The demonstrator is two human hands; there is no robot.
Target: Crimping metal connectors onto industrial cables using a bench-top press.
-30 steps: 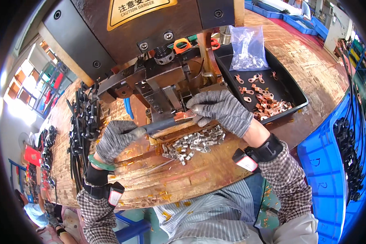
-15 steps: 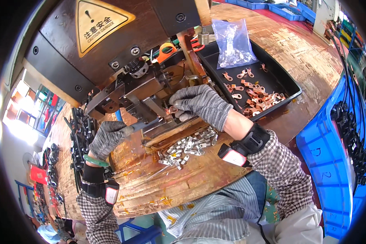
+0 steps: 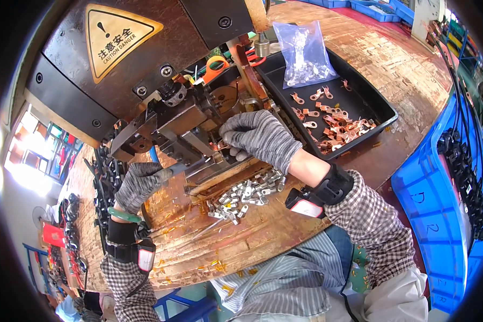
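Observation:
My left hand (image 3: 139,185), in a grey knit glove, is closed on the near end of a dark grey cable-like piece (image 3: 181,167). That piece points right into the jaws of a dark metal press (image 3: 185,126). On the other side of the jaws my right hand (image 3: 260,135), gloved the same way, has its thumb and fingers pinched together. A copper terminal lug (image 3: 218,145) shows at its fingertips, partly hidden by the fingers and the tooling. Just below the press base lies a pile of silvery terminal lugs (image 3: 247,196) on the worn wooden table (image 3: 241,241).
A black tray (image 3: 378,99) at the right holds copper lugs (image 3: 341,129) and a clear plastic bag (image 3: 304,56) of silvery parts. Orange-handled scissors (image 3: 216,65) lie behind the press. Black cables (image 3: 106,182) lie at left; a blue crate (image 3: 429,214) stands at right.
The press and tray sit slightly further left and up in the picture. Both hands keep nearly the same places and grips at the press jaws.

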